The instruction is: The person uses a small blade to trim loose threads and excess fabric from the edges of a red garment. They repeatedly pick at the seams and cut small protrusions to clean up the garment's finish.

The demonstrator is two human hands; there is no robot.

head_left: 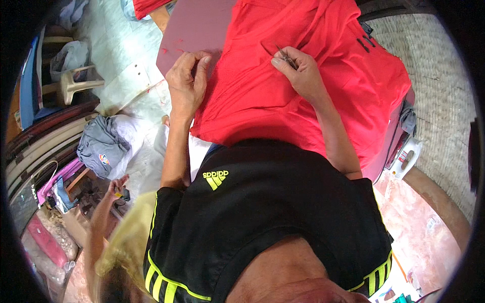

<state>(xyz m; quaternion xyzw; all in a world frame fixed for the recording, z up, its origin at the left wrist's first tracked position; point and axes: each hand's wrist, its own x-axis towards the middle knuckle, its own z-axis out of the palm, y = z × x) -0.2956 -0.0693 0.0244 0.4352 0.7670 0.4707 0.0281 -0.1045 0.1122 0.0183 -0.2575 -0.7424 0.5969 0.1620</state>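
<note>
Red cloth [247, 86] lies spread and rumpled over a mauve board [194, 28] in front of me. My right hand [303, 73] is above the cloth, closed around small dark metal thread snips [287, 58], their pointed tip directed away from me to the far left. Beside the cloth's left edge, over the board, my left hand [188, 78] has its fingers curled and the thumb pressed to them. Whatever it pinches, if anything, is too small to see. Little red scraps [180, 49] lie on the board near that hand.
A white iron [405, 157] stands at the right, below the board's edge. At left are a grey garment [99, 144], a cream plastic stool [76, 83] and stacked long boards [43, 134]. Another person's hand [117, 188] holds a small dark and yellow thing at lower left.
</note>
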